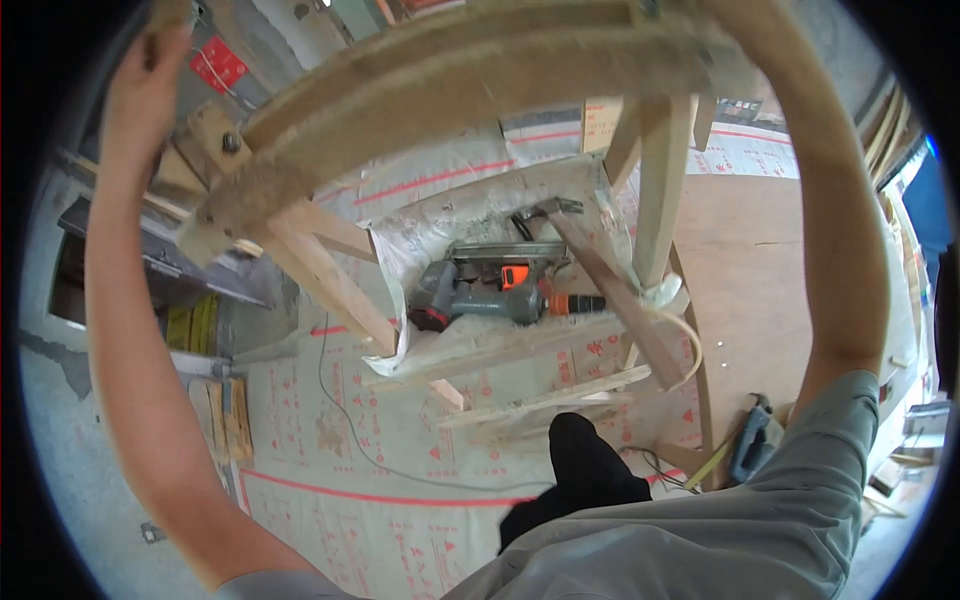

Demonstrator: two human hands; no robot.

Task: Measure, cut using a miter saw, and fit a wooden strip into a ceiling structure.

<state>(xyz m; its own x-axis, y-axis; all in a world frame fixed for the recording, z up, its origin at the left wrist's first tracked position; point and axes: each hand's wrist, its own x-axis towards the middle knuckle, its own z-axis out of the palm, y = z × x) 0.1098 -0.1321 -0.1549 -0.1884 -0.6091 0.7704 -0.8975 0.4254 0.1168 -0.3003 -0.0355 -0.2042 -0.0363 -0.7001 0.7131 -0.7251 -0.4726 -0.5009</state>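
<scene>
High at the left, my left hand (145, 90) is closed around a piece of wood (170, 14) cut off by the upper edge. My right forearm (835, 220) reaches up to the top, beyond the right end of the beam; the hand itself is out of sight. Between my arms stands a wooden trestle, its thick top beam (450, 90) blurred and bent by the lens. Under it, a plastic-covered shelf (400, 235) carries a grey and orange nail gun (490, 303), an orange tape measure (514, 276) and a hammer (625, 300) with a wooden handle.
Printed protective sheeting (380, 430) covers the floor, with a grey cable (350, 420) across it. A plywood board (745, 290) lies on the right, beside a blue-grey power tool (755, 440). Wood offcuts (228, 418) are stacked at left. My dark shoe (575, 450) is below the trestle.
</scene>
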